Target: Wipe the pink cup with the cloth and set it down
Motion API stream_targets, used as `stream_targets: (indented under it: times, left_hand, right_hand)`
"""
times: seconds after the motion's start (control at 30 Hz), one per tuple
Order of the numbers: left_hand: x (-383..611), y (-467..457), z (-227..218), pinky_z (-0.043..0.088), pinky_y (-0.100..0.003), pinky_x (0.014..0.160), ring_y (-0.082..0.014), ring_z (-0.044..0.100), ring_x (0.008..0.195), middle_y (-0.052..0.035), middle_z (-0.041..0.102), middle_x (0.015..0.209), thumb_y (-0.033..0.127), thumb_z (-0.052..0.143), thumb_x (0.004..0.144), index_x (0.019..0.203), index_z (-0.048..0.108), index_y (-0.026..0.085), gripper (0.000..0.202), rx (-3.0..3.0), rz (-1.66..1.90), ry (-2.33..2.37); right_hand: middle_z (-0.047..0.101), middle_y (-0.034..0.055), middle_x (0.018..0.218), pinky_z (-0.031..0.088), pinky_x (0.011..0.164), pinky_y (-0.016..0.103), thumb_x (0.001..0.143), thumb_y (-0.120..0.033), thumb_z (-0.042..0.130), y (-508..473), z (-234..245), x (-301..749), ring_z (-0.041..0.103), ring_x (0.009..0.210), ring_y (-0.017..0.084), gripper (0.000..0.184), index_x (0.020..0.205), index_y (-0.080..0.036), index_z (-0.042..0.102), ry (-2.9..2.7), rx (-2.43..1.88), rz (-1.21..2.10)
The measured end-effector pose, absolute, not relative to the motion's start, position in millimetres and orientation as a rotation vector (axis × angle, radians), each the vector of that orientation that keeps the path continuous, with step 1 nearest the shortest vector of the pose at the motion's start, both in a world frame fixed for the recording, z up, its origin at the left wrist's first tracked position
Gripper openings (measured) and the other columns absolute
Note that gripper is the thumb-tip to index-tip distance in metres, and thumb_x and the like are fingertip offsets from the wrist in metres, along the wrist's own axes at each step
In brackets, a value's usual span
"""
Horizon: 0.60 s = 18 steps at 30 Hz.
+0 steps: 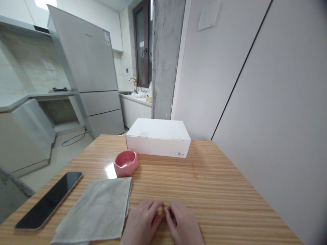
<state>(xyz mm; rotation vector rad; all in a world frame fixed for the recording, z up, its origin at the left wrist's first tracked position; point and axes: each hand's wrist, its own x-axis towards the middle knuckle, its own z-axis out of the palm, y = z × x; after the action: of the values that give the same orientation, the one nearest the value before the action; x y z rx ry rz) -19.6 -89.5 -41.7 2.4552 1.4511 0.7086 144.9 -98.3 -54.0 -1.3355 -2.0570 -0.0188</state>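
My left hand (pixel 143 221) rests on the wooden table at the bottom middle, close to the right edge of a folded grey cloth (pixel 98 207). Beside it lies my right hand (pixel 183 221), also on the tabletop. The fingertips of both hands meet or nearly meet. On each hand the fingers are loosely bent, with a gap between thumb and forefinger, and I see nothing held. Beyond the cloth stands a pink bowl (pixel 122 170) with angular sides. Behind the bowl is a closed white box (pixel 157 146). A dark-screened smartphone (pixel 49 202) lies left of the cloth.
The wooden table (pixel 217 190) narrows away from me, with a white wall panel (pixel 276 112) along its right side. Past its far end stand a concrete pillar (pixel 167 61), a tall fridge (pixel 87 61) and a sink counter (pixel 136 105). A cable (pixel 74 139) lies on the floor at left.
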Motion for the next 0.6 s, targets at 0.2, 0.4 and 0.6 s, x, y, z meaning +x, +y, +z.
stream_targets:
  times: [0.2,0.4,0.6]
  left_hand:
    - [-19.8,-89.4,-39.4,0.050,-0.025,0.068,-0.0170,0.066,0.075,0.0001,0.067,0.081,0.025,0.049,0.090,0.102,0.065,0.032,0.021,2.519,0.675,1.464]
    - [-15.8,-94.8,-33.5,0.049,-0.022,0.066,-0.0148,0.065,0.072,-0.0005,0.065,0.076,0.019,0.048,0.088,0.092,0.067,0.028,0.021,2.486,0.727,1.469]
    - [-62.6,-59.4,2.4,0.048,-0.032,0.084,-0.0192,0.061,0.092,-0.0045,0.064,0.096,0.025,0.051,0.087,0.104,0.063,0.024,0.021,2.457,1.027,1.542]
  right_hand:
    - [0.060,0.0006,0.068,0.039,0.054,0.024,0.094,-0.021,0.037,-101.7,-48.5,143.1,0.059,0.060,0.015,0.025,0.073,-0.022,0.048,-2.071,-1.388,0.059]
    - [0.060,0.0004,0.070,0.038,0.057,0.025,0.094,-0.021,0.040,-103.2,-47.0,142.8,0.058,0.064,0.015,0.022,0.074,-0.022,0.050,-2.077,-1.433,0.134]
    - [0.057,0.0006,0.066,0.036,0.056,0.025,0.094,-0.025,0.043,-102.8,-49.7,144.9,0.056,0.061,0.015,0.029,0.065,-0.021,0.050,-2.123,-1.412,0.070]
